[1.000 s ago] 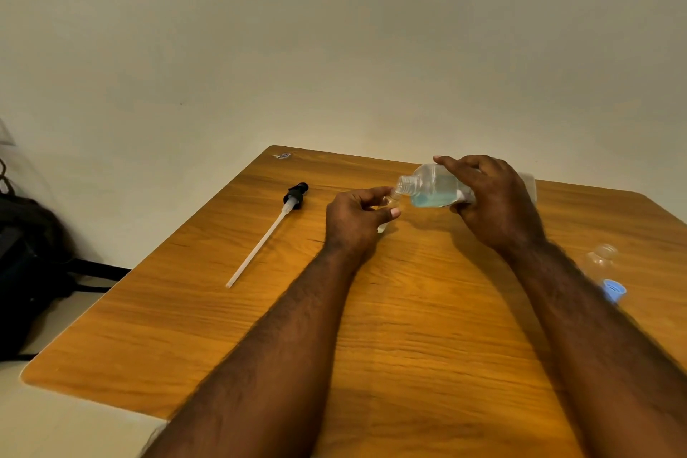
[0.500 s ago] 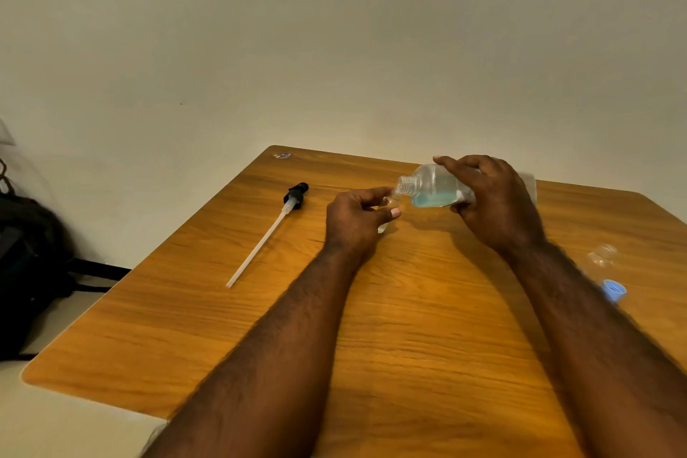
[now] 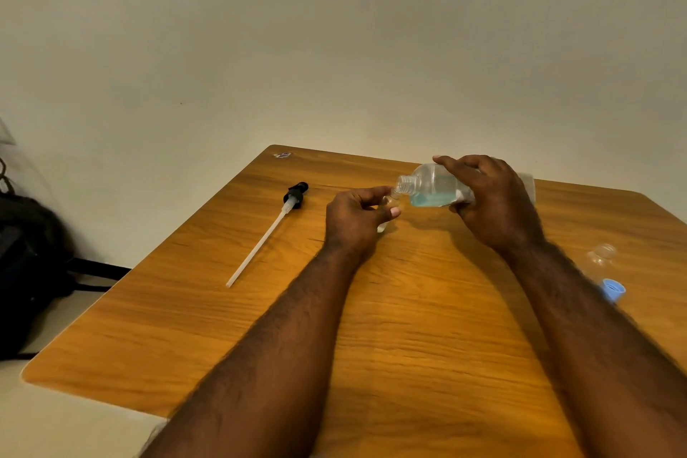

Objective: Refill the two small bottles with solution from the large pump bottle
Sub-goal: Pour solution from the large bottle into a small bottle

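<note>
Head view, single frame. Wooden desk set against a plain wall. Right hand grips the big bottle from above, fingers curled over its top side and thumb under it. The bottle is held off the desk, tipped nearly flat, its open threaded neck pointing to 9 o'clock. Pale blue solution is pooled along its lower side, short of the neck. Left hand sits at 9 o'clock of that neck, thumb and fingers curled in and pinching a small bottle. Only a clear sliver of it shows at the fingertips, just beneath the big bottle's mouth; its fill level cannot be read. Whether the two mouths touch cannot be told. Pump, black head with a long white dip tube, lies flat on the desk at 10 o'clock of the left hand, well apart from it, head toward 1 o'clock and tube end toward 7 o'clock. Second small bottle, clear, is on the desk at 4 o'clock of the right hand, beside the right forearm. A blue cap sits just at its 5 o'clock, partly hidden by the forearm; whether the two are joined cannot be told. Dark bag on the floor at 9 o'clock, off the desk edge.
</note>
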